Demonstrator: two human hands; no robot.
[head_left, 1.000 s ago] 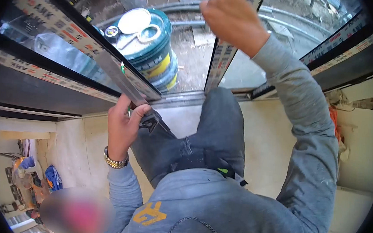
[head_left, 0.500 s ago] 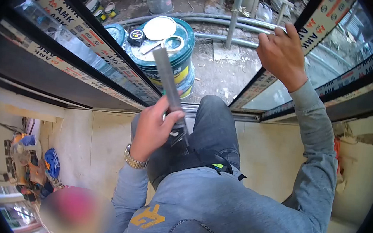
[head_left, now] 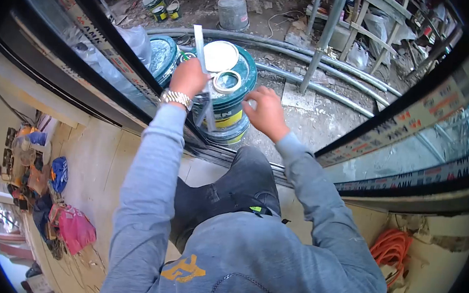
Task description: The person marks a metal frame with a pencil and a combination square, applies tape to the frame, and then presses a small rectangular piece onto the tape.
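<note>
My left hand (head_left: 189, 79), with a metal watch on the wrist, is closed around a combination square (head_left: 198, 42). Its blade stands nearly upright in view, above and below my fist; my fingers cover part of the head. Behind it is a large green paint bucket (head_left: 246, 65) bearing a round white lid (head_left: 221, 56) and a ring-shaped white roll (head_left: 227, 82). Right of the bucket, my right hand (head_left: 266, 112) hovers with loosely bent fingers, thumb and forefinger apart. No object shows in it.
Glass door panels (head_left: 418, 122) with printed tape flank the opening. Metal pipes (head_left: 286, 50) and a grey bucket (head_left: 233, 13) lie outside. A second green bucket (head_left: 163, 53) adjoins the first. Indoors are an orange hose (head_left: 391, 252) and a pink bag (head_left: 75, 227).
My left hand has carried the combination square forward to the buckets. My right hand has come away from the right door panel, moving down and left. The view has shifted.
</note>
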